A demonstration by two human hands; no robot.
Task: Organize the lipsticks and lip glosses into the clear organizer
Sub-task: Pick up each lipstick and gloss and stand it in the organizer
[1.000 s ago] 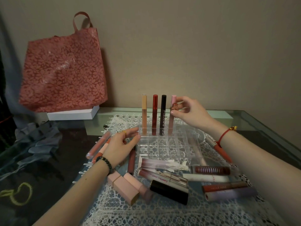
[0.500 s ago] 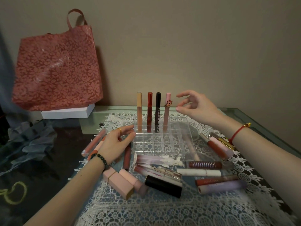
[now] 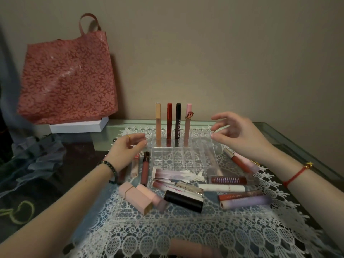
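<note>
The organizer [image 3: 176, 163] sits on the lace cloth [image 3: 167, 233] between both hands, with four tubes [image 3: 178, 125] upright in its back row and loose tubes [image 3: 183, 201] lying in front. The left hand [image 3: 124, 151] is loosely curled just beside its left wall, holding nothing. The right hand [image 3: 242, 135] hangs over its right back corner, fingers spread and empty.

a red floral tote bag [image 3: 68, 79] leans on the wall above a white box [image 3: 79, 125], beside a lace doily [image 3: 167, 231] on the glass table [image 3: 290, 135].
</note>
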